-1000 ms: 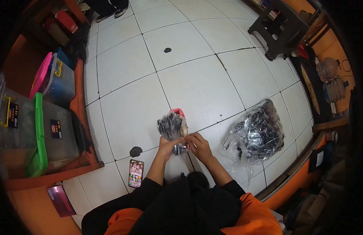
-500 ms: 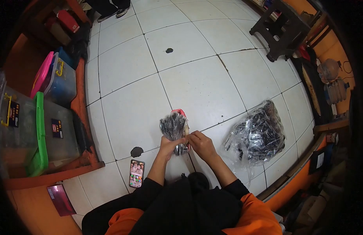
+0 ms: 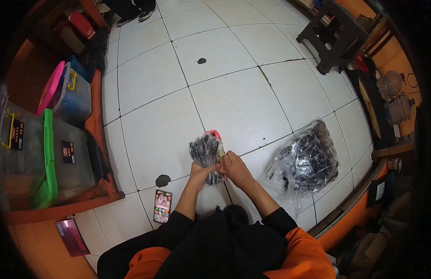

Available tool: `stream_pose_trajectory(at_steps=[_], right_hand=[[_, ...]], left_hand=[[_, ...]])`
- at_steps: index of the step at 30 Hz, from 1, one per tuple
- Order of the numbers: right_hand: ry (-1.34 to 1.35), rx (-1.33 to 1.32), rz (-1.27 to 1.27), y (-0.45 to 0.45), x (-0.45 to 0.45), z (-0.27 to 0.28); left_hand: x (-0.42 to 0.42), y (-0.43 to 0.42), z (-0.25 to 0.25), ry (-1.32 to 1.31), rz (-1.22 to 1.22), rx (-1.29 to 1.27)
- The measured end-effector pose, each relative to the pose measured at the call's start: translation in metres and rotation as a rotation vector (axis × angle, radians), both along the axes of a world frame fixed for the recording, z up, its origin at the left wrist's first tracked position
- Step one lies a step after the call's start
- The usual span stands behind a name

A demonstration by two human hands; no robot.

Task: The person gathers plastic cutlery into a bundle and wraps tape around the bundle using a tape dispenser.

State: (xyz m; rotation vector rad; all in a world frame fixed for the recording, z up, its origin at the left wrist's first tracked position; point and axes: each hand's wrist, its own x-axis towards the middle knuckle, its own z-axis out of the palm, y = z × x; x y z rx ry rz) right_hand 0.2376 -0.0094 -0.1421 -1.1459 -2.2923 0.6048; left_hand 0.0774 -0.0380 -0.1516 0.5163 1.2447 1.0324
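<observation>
My left hand (image 3: pixel 200 175) is closed around the lower part of a bundle of dark pieces in clear plastic (image 3: pixel 204 149), its thumb reaching across toward the right. Behind and beside the bundle is a red tape dispenser (image 3: pixel 213 135) with a pale roll of tape (image 3: pixel 221 149); most of it is hidden. My right hand (image 3: pixel 234 168) is closed at the bundle's right side, fingertips pinched at the edge of the tape and touching near my left thumb. Exactly what lies between the right fingertips is too small to see.
A larger plastic-wrapped heap of dark pieces (image 3: pixel 308 158) lies on the tiles at right. A lit phone (image 3: pixel 162 206) lies left of my knees. Lidded plastic boxes (image 3: pixel 69 162) line the left, and a dark stool (image 3: pixel 334 37) stands far right. Another person's feet (image 3: pixel 136 17) show at the top.
My right hand has moved slightly up and left along the tape, closer against the bundle. My left hand and the bundle have barely moved.
</observation>
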Motion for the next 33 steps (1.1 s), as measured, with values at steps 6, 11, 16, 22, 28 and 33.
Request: stream_pose_trajectory(at_steps=[6, 11, 16, 22, 28, 33], right_hand=[[0.355, -0.269, -0.209, -0.031, 0.004, -0.020], [0.398, -0.229, -0.259, -0.030, 0.012, 0.002], [0.340, -0.134, -0.131, -0.015, 0.007, 0.007], [0.299, -0.115, -0.120, -0.021, 0.011, -0.009], [0.352, 0.011, -0.135, -0.023, 0.010, -0.006], [0.341, 0.020, -0.121, -0.025, 0.012, -0.002]], left_hand=[[-0.003, 0.001, 0.003, -0.038, 0.031, -0.021], [-0.001, 0.002, 0.012, -0.075, 0.030, -0.040], [0.001, 0.003, 0.012, -0.036, 0.058, 0.033], [0.001, 0.001, -0.006, -0.040, 0.013, -0.042], [0.004, -0.002, -0.014, -0.064, 0.011, -0.004], [0.008, -0.006, -0.013, -0.010, 0.000, -0.045]])
